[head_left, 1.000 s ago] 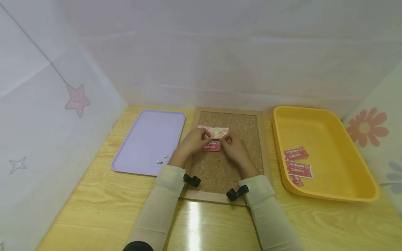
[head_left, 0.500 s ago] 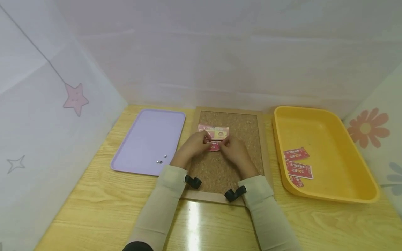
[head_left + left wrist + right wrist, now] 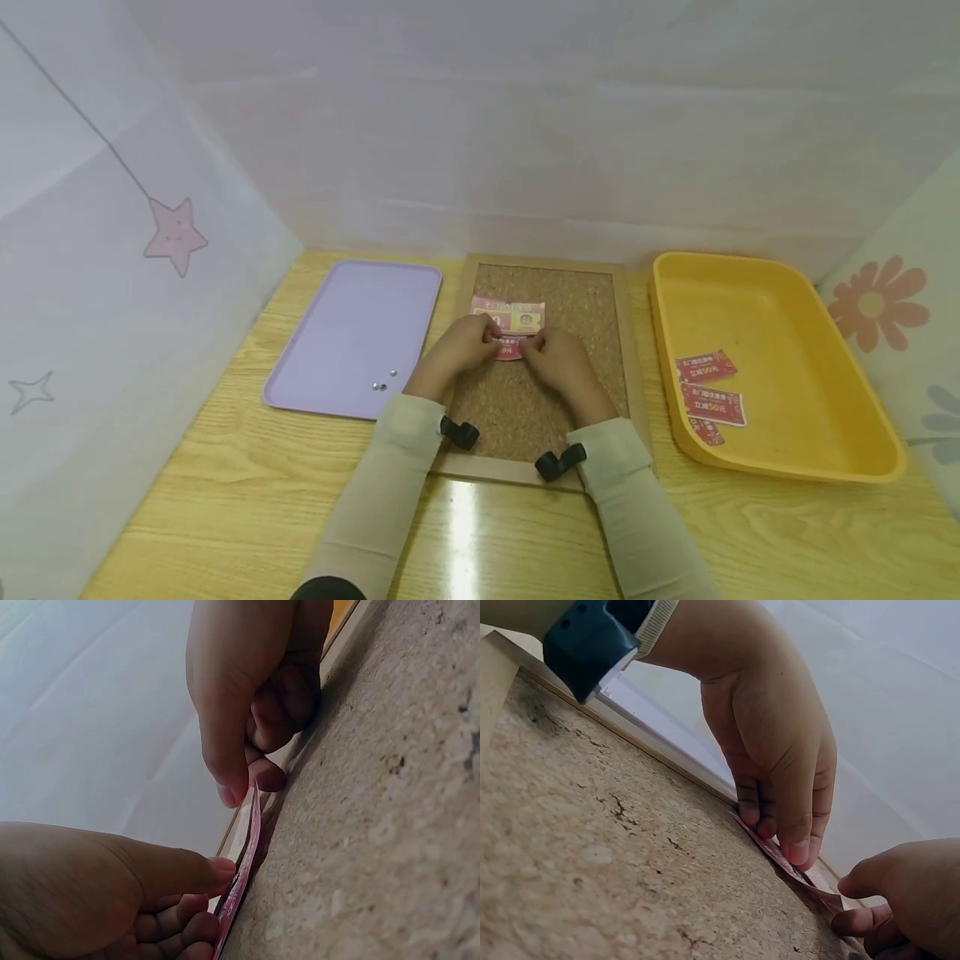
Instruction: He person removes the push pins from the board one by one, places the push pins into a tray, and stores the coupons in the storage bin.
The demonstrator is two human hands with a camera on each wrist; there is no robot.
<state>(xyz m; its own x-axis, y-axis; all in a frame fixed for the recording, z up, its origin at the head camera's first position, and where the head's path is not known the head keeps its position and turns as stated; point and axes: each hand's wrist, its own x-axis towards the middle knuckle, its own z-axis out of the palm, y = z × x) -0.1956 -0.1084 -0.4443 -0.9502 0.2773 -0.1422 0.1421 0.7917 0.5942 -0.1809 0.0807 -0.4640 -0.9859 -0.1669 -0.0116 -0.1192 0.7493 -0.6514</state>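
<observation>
Since it's only a thin slip, the lower coupon (image 3: 508, 350) should weigh next to nothing, and the slight bow in it makes me think bendy, easy to crease, maybe a bit slick. It's over the cork board (image 3: 540, 408), at six o'clock from the upper coupon (image 3: 517, 319); can't tell how much of it touches the cork. Left hand (image 3: 461, 343) pinches the nine o'clock end, right hand (image 3: 561, 360) the three o'clock end. I'd hold it right there, thumbs on top, light squeeze. Tugging outward could tear it imo.
</observation>
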